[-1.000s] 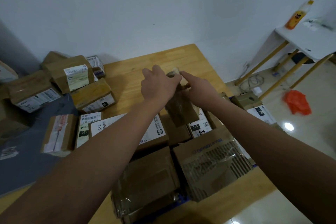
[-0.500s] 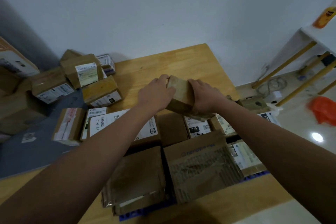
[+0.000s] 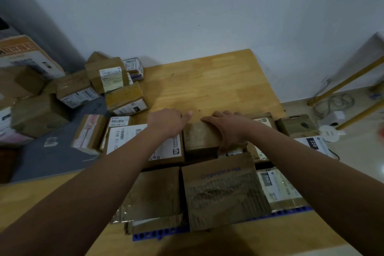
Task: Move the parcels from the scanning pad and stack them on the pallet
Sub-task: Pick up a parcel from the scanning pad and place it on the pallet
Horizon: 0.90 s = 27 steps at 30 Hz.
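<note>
— While your right hand lies palm down on the small brown parcel, its fingers run straight along the far edge. Nothing clasped; flat, pressing.

— Noted. Your left hand sits just left of that parcel, over the white-labelled parcel. One fingertip reaches the small parcel's far left corner. Fingers loosely bent; grip or mere touch, cannot tell.

— The small brown parcel lies flat in the far row of the stack, between the white-labelled one and the parcels under your right wrist. What is beneath it is hidden.

— Nearer you, two bigger ones side by side: plain brown parcel left, corrugated parcel right, edges touching. The blue pallet shows under their near edge.

— Right end of the stack: parcel marked 220, just beyond your right forearm.

— Pallet and stack rest on the wooden counter, which runs up to the wall.

— To your left, the grey scanning pad lies on the counter. Parcels cluster at its far side: yellow-taped parcel nearest the stack, upright labelled parcel behind it. Further left, too blurred to sort.

— On the floor at right: a cable, with yellow table legs beside it.
</note>
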Available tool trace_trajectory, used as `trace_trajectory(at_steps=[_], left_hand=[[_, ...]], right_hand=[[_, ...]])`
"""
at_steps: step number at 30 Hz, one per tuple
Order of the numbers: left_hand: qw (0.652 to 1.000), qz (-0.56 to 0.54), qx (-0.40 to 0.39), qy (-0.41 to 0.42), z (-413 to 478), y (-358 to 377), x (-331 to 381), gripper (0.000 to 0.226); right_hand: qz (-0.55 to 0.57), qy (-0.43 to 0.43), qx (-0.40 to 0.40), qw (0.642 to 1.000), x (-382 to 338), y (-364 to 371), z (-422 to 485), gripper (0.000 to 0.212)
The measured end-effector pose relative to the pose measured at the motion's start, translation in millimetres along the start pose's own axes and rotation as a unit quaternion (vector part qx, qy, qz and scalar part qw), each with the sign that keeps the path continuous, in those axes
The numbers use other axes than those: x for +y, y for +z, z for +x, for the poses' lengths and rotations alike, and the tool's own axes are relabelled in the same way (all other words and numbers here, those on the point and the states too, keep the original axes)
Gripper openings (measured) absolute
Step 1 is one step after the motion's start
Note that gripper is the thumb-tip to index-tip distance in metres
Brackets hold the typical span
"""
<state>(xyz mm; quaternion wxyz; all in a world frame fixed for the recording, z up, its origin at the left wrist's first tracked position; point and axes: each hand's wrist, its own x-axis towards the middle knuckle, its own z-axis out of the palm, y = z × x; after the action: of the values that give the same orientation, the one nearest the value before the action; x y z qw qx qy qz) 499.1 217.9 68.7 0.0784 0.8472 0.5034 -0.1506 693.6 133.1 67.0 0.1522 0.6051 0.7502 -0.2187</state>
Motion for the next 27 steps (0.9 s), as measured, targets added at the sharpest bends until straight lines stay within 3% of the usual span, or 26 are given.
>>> trace_trajectory(at_steps=[8, 13, 21, 27], left_hand=[[0.998, -0.023, 0.051, -0.014, -3.5, 2.0, 1.6, 0.062], [0.994, -0.05, 0.095, 0.022, -14.4, -3.8, 5.0, 0.05], [0.997, -0.028, 0.066, 0.041, -33.7, -2.3, 10.7, 0.051], [0.993, -0.051, 0.105, 0.008, -53.4, -6.6, 11.9, 0.049]], right_hand=[[0.021, 0.005, -0.017, 1.0, 0.3, 2.8, -8.7, 0.118], [0.016, -0.007, -0.014, 1.0, 1.1, 4.3, -11.8, 0.113], [0.074, -0.006, 0.043, 0.996, -4.3, -9.0, -14.3, 0.076], [0.041, -0.037, 0.088, 0.995, -13.7, -10.7, -12.4, 0.07]])
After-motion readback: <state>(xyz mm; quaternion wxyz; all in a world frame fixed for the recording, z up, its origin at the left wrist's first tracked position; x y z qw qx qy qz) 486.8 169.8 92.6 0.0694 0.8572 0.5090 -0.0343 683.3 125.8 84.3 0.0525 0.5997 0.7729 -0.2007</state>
